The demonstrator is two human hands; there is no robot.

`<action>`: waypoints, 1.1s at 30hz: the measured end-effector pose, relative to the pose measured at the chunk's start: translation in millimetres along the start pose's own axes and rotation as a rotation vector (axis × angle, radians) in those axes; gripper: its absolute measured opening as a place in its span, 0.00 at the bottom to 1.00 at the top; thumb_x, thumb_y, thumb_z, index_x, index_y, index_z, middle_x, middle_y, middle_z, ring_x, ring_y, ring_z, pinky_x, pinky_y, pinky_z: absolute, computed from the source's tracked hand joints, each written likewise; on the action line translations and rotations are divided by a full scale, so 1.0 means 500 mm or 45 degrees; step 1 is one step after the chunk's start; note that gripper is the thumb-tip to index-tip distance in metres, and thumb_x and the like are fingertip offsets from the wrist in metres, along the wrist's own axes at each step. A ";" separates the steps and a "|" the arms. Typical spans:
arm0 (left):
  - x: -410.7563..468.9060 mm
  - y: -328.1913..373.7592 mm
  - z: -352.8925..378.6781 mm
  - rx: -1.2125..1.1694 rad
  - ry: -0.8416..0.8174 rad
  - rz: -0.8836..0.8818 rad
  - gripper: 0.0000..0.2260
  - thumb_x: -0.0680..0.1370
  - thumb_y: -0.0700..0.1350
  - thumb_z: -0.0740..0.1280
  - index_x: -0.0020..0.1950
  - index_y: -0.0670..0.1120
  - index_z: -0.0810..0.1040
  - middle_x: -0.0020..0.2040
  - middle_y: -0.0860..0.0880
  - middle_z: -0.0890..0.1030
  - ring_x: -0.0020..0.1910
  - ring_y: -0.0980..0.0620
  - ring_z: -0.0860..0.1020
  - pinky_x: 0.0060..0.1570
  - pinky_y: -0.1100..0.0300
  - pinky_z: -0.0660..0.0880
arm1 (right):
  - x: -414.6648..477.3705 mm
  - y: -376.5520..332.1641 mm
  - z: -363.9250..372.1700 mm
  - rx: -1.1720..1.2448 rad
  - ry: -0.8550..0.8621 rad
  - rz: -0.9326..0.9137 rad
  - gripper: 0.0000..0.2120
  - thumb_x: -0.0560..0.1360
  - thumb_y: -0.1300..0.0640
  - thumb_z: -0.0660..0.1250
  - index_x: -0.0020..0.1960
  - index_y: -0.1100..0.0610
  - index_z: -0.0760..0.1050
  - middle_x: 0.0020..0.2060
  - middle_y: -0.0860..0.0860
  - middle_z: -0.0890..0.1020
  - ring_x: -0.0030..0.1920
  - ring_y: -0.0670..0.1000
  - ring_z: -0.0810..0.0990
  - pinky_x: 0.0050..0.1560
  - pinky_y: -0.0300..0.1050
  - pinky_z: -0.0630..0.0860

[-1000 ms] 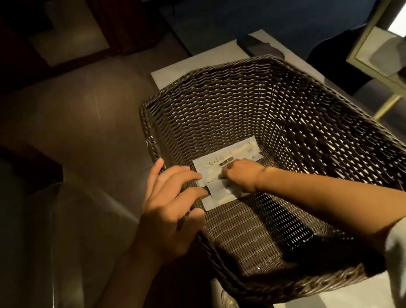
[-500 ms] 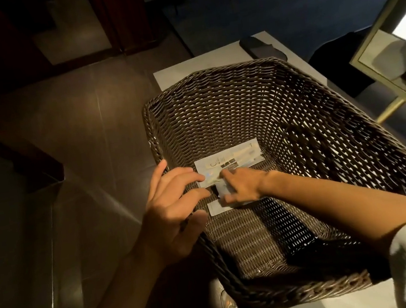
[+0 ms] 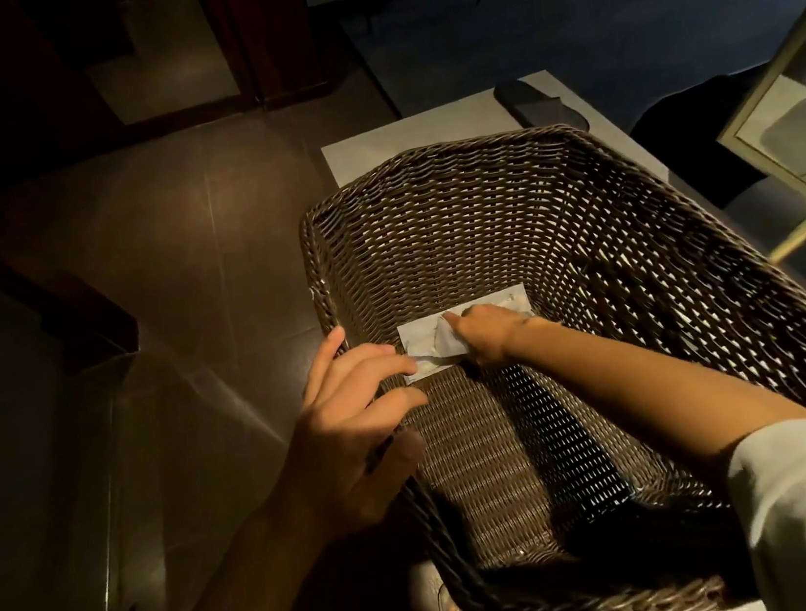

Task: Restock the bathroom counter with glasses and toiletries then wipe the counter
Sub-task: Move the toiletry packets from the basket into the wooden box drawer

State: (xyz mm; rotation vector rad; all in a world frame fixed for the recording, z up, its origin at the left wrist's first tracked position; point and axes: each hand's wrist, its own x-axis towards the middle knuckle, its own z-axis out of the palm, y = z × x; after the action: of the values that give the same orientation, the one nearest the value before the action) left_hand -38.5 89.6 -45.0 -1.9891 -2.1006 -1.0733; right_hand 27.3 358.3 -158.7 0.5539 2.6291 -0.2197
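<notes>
A dark brown wicker basket (image 3: pixel 558 213) stands on a white counter (image 3: pixel 419 131). At its bottom left lie flat white toiletry packets (image 3: pixel 425 335). My right hand (image 3: pixel 484 333) reaches down into the basket with its fingers closed on a small white packet (image 3: pixel 447 343), lifting one edge of it. My left hand (image 3: pixel 355 424) rests on the basket's left rim with fingers spread, their tips near the packets. The rest of the basket's floor is bare weave.
A dark flat object (image 3: pixel 536 105) lies on the counter behind the basket. A gold-framed mirror or stand (image 3: pixel 789 136) rises at the right. Brown tiled floor (image 3: pixel 180 263) spreads to the left, with a dark ledge (image 3: pixel 26 457) at the near left.
My right hand has shifted slightly up and right among the packets and raised one packet's edge. My left hand stays on the rim.
</notes>
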 end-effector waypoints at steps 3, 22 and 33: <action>-0.003 0.001 -0.002 -0.012 -0.021 -0.016 0.29 0.84 0.61 0.48 0.52 0.46 0.85 0.60 0.48 0.82 0.69 0.50 0.73 0.78 0.42 0.51 | 0.019 0.004 0.016 -0.007 -0.047 0.044 0.30 0.71 0.52 0.75 0.68 0.58 0.69 0.59 0.58 0.76 0.57 0.57 0.76 0.60 0.50 0.75; 0.001 0.002 0.001 -0.039 -0.014 -0.013 0.24 0.84 0.58 0.49 0.54 0.47 0.81 0.60 0.48 0.80 0.68 0.49 0.73 0.77 0.39 0.52 | 0.063 -0.005 0.011 -0.092 0.050 -0.009 0.40 0.66 0.38 0.74 0.70 0.56 0.66 0.65 0.59 0.67 0.65 0.60 0.65 0.68 0.57 0.67; 0.004 0.014 -0.003 -0.040 -0.009 -0.041 0.29 0.84 0.60 0.49 0.50 0.44 0.85 0.58 0.46 0.82 0.67 0.48 0.74 0.77 0.38 0.53 | -0.006 0.014 0.059 -0.035 0.096 -0.139 0.34 0.75 0.49 0.70 0.74 0.58 0.60 0.70 0.59 0.65 0.70 0.60 0.66 0.72 0.54 0.65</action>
State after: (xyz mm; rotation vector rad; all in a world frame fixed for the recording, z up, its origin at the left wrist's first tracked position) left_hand -33.0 89.9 -40.0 -1.9820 -2.1402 -1.1125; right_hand 44.0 356.5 -184.1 0.4175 2.7344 -0.1996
